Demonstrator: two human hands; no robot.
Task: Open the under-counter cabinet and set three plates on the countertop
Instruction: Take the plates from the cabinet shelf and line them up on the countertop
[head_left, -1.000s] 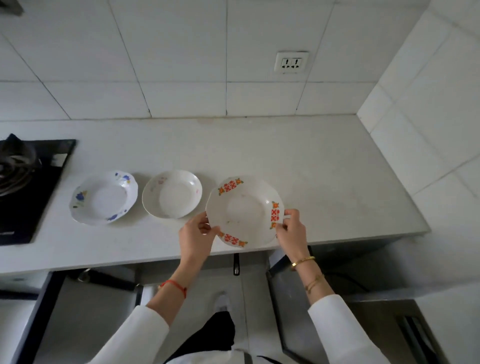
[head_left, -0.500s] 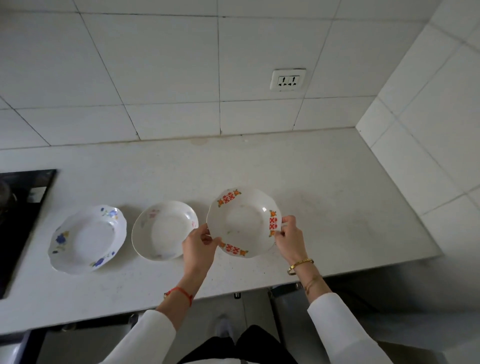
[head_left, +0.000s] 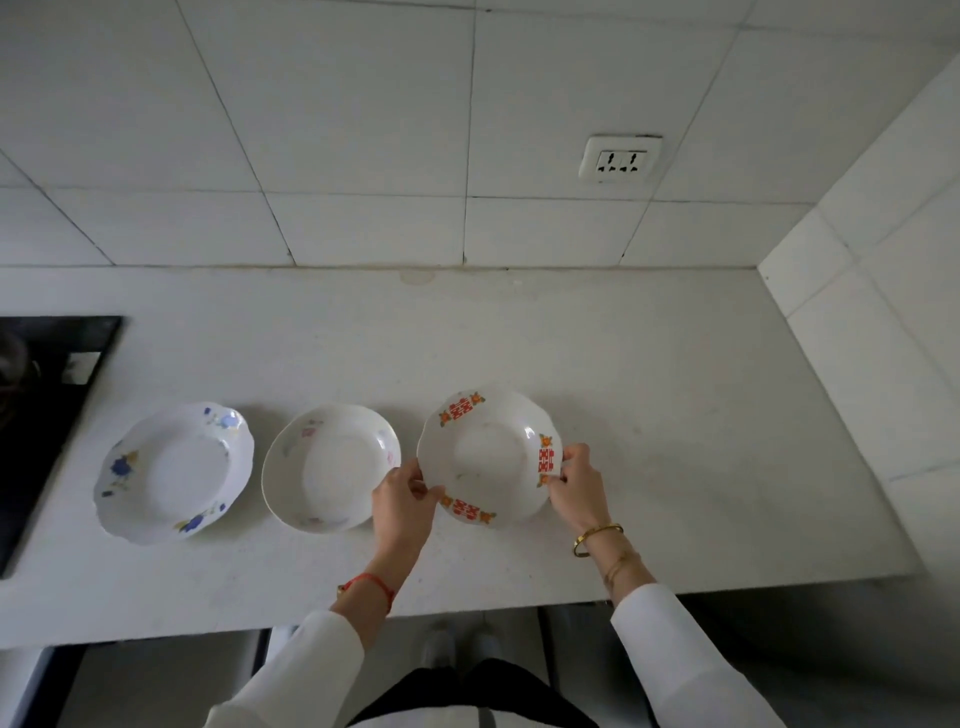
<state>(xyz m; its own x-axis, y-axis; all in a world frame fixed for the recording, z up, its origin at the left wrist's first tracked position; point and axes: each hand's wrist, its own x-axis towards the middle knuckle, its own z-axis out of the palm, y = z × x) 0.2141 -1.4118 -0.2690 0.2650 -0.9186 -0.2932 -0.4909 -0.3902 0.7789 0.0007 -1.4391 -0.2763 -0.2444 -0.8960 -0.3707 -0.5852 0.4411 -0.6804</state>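
Three plates (head_left: 332, 467) abreast on countertop (head_left: 675, 415)

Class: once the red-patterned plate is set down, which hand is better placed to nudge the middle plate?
Left. The left hand grips the red-patterned plate right beside the middle plate; the right hand is farther.

Glossy glazed ceramic plates (head_left: 488, 457) sit on a matt, faintly speckled stone-like countertop (head_left: 675, 415).

The pale desk (head_left: 649, 395) carries three plates in a row: blue-flowered plate (head_left: 174, 470), plain plate (head_left: 327, 467), red-patterned plate (head_left: 488, 457), beside a black hob (head_left: 36, 415).
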